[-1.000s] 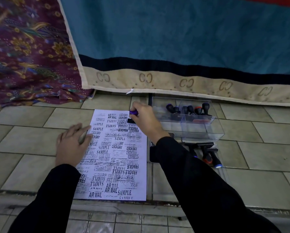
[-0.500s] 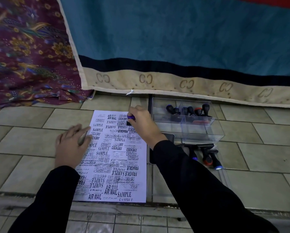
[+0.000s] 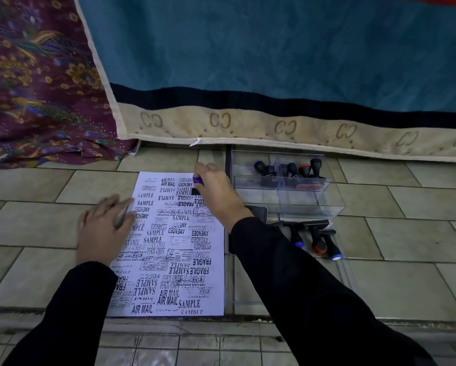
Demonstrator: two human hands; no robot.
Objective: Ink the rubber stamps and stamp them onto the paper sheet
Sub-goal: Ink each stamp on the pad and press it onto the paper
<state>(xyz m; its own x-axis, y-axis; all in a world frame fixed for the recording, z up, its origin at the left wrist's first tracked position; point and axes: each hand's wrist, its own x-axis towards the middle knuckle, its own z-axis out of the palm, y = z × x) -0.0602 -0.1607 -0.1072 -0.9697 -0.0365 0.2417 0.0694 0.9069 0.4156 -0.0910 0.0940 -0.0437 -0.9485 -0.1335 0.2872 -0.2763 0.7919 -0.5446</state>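
Left hand (image 3: 105,228) hasn't shifted in the last second. The right side has: the stamp (image 3: 197,184) is lower now, down at the sheet. Left hand lies flat, fingers straight, mostly on the floor tile (image 3: 36,220), fingertips pressing the left edge of the paper (image 3: 168,260). Paper runs lengthwise away from me and is nearly full of prints, with little white left. Stamp sits at the paper's top right corner, purple handle up. Its dark base looks to touch the sheet, but I can't confirm full contact. Right hand (image 3: 216,191) is curled round the handle from above, clamped on it.

Key relation: the base is directly under my grip, so press and lift go straight along the handle axis. Any sideways slide risks a smear.

Dark pad (image 3: 258,211), probably ink, lies right of the paper, half hidden behind my right wrist. Clear box (image 3: 314,204) holds spare stamps (image 3: 290,169) further right, with loose stamps (image 3: 316,241) on the floor in front of it. Right hand is nearer to all of that.
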